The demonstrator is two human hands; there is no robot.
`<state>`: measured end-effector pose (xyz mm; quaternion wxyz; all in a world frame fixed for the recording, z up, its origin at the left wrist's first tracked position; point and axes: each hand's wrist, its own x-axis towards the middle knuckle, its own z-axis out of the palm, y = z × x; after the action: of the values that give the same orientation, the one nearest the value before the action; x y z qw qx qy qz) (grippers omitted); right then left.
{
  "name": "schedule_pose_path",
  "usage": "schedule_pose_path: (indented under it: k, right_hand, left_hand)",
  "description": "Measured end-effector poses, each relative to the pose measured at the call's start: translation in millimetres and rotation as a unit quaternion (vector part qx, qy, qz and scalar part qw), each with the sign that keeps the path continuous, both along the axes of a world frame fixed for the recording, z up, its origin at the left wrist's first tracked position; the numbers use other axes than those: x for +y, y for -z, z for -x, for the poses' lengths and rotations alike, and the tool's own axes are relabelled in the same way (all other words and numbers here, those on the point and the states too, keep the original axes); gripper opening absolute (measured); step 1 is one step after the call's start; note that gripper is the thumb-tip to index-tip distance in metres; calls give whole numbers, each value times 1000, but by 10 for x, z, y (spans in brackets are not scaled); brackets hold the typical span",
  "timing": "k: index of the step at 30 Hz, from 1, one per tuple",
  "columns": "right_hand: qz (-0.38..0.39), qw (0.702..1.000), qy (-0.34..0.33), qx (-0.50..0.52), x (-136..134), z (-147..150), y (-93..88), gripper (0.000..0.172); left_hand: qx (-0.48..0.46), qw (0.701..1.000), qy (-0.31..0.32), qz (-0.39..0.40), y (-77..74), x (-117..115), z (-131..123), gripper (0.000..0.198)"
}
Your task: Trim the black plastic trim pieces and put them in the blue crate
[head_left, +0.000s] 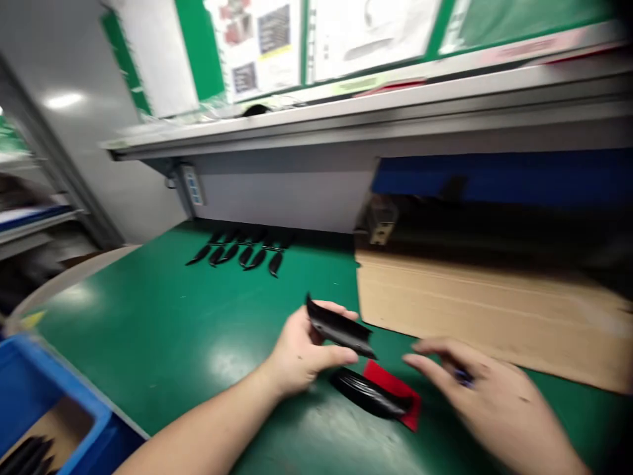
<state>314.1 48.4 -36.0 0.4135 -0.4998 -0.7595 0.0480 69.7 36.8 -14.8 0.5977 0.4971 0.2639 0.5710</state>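
My left hand [301,353] grips a black curved plastic part [341,332], hollow side towards me, between thumb and fingers above the green table. Just below it a second black part [368,394], glossy and rounded side up, lies partly on a red piece of material [393,389]. To the right, my right hand [475,389] hovers over the table with thumb and forefinger slightly apart. Its other fingers curl around a small dark bluish thing [463,377] that I cannot make out. The two hands are apart from each other.
Several similar black parts [254,257] lie in a row at the back of the green table [188,330]. A cardboard box [475,310] stands at the right. A blue bin [93,402] with black parts is at lower left. A shelf [346,122] overhangs the table.
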Motion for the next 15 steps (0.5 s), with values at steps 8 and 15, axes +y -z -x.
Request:
schedule_pose_path:
  k: [8,15]
  right_hand:
    - [-46,988,-92,-116,-200,181,-180,62]
    - [-44,982,-81,-162,-243,247,-157,77]
  left_hand:
    - [60,998,3,-4,-17,-67,-39,49]
    - [72,996,44,11,18,-109,-90,52]
